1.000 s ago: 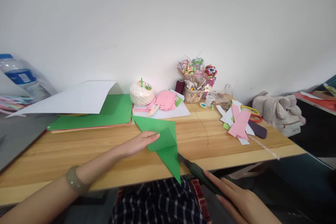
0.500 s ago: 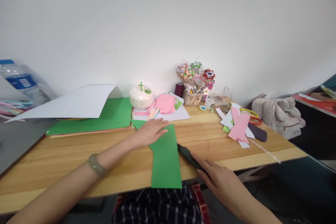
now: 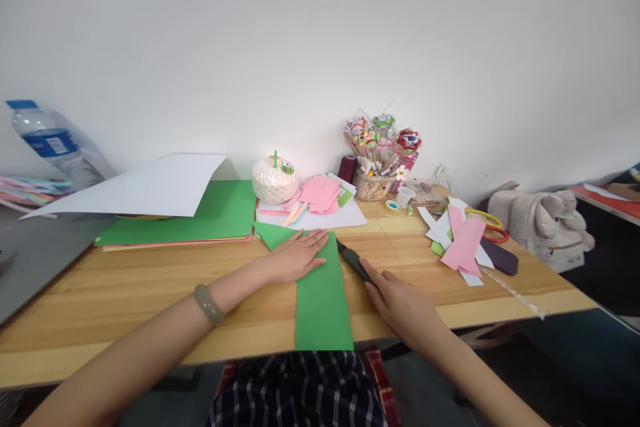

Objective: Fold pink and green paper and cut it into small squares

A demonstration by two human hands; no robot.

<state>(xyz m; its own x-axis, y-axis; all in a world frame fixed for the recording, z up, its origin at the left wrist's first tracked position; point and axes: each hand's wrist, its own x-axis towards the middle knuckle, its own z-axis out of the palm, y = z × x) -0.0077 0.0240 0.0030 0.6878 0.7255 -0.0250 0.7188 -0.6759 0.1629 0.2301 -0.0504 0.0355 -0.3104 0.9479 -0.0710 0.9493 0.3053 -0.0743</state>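
Folded green paper (image 3: 324,310) lies on the wooden table, its lower end at the front edge and a pointed flap reaching to the upper left. My left hand (image 3: 299,256) rests flat on its upper part, fingers stretched out and pointing right. A dark utility knife (image 3: 356,263) is in my right hand (image 3: 403,301), fingers wrapped round its handle. Its tip is by the paper's right edge, near the upper right corner. Whether the blade touches the paper I cannot tell.
Green sheets (image 3: 227,210) and a raised white sheet (image 3: 145,187) lie left, near a water bottle (image 3: 53,140). Behind are a netted white fruit (image 3: 274,181), pink paper pieces (image 3: 320,193) and a basket (image 3: 373,185) of paper flowers. Paper scraps (image 3: 465,240) and a dark phone-like slab (image 3: 501,258) lie right.
My right hand and the utility knife have moved away from me along the paper's right edge, towards its upper corner. My left hand stays flat on the paper. The view has shifted slightly.
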